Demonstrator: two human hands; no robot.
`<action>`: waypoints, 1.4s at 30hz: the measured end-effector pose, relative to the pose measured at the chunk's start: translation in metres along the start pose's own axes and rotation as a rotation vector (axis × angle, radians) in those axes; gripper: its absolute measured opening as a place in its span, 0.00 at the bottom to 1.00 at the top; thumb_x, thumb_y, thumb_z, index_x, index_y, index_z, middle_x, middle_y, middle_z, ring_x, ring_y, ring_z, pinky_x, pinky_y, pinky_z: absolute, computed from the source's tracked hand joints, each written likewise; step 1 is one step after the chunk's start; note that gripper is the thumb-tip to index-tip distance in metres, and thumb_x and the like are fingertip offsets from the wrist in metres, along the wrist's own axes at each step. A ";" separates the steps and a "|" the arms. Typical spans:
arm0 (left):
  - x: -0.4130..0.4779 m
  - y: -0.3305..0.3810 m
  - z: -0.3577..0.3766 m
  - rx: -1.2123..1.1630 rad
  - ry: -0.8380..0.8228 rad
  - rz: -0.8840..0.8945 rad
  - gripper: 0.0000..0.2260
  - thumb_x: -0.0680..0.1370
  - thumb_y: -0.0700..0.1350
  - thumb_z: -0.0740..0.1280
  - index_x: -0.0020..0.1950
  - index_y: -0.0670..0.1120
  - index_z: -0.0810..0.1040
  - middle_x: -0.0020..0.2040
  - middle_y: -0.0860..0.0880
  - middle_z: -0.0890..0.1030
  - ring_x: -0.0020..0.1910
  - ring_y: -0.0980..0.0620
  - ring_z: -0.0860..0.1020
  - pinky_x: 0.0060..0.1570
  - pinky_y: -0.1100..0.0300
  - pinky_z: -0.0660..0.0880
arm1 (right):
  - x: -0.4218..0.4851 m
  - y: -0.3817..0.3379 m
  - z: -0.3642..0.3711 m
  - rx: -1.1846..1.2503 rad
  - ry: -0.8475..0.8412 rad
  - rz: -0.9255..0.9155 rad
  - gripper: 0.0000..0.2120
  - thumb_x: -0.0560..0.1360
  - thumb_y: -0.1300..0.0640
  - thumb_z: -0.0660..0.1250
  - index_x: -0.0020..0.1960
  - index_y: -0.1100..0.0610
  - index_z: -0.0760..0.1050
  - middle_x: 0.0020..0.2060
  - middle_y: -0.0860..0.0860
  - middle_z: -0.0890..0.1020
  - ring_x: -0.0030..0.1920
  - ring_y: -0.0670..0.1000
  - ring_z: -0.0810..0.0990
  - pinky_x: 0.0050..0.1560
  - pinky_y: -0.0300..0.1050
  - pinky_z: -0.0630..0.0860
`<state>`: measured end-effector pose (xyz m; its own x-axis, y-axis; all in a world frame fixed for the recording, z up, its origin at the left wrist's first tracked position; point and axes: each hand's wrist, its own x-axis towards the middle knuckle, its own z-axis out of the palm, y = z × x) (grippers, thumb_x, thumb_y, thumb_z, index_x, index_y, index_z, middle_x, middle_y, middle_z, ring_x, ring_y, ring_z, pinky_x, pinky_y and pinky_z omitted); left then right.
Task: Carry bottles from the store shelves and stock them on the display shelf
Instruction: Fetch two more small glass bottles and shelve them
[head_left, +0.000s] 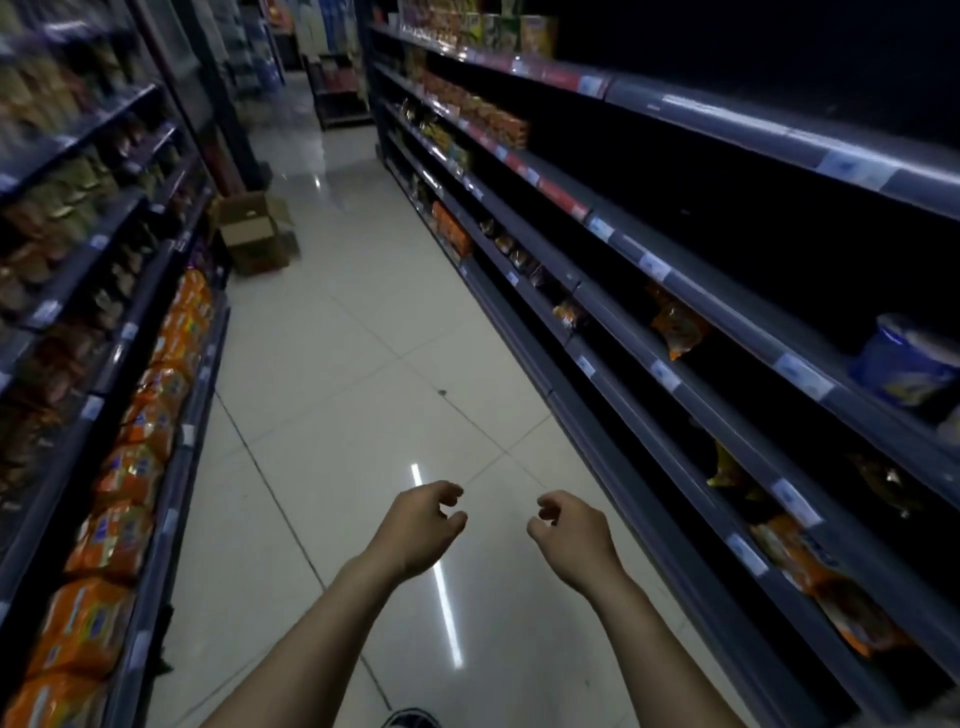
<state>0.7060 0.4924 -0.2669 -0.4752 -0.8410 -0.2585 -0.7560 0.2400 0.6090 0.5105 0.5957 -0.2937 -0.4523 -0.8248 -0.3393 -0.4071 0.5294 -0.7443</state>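
Observation:
My left hand and my right hand are stretched out in front of me over the tiled aisle floor. Both have loosely curled fingers and hold nothing. No bottle shows clearly in this view. Dark store shelves run along the left and the right of the aisle. The right shelves are sparsely filled, with a few snack packets and a blue pack.
Orange packets fill the low left shelves. An open cardboard box stands on the floor against the left shelves further down. A small dark rack closes the aisle's far end. My shoe shows at the bottom edge.

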 end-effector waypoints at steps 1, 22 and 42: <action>0.022 0.008 -0.007 -0.013 0.007 0.009 0.19 0.80 0.48 0.68 0.70 0.48 0.77 0.63 0.53 0.81 0.52 0.56 0.81 0.56 0.62 0.75 | 0.019 -0.007 -0.007 0.011 0.017 -0.004 0.21 0.79 0.51 0.69 0.71 0.53 0.77 0.61 0.48 0.82 0.54 0.46 0.79 0.50 0.36 0.70; 0.511 0.256 -0.212 -0.100 0.093 0.612 0.19 0.80 0.50 0.70 0.71 0.49 0.77 0.64 0.54 0.81 0.55 0.59 0.80 0.54 0.67 0.71 | 0.399 -0.254 -0.258 -0.031 0.686 -0.108 0.16 0.77 0.52 0.72 0.64 0.52 0.81 0.55 0.47 0.85 0.58 0.50 0.82 0.56 0.39 0.73; 0.617 0.680 -0.293 -0.468 0.267 1.325 0.23 0.78 0.52 0.72 0.71 0.47 0.75 0.58 0.53 0.81 0.57 0.53 0.79 0.59 0.56 0.76 | 0.413 -0.373 -0.591 -0.322 1.609 -0.375 0.16 0.75 0.56 0.74 0.62 0.59 0.81 0.54 0.53 0.86 0.54 0.52 0.82 0.59 0.44 0.75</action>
<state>0.0308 -0.0052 0.2077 -0.5633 -0.2032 0.8009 0.4113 0.7717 0.4851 0.0061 0.1754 0.1838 -0.5109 0.0128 0.8595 -0.7151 0.5486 -0.4332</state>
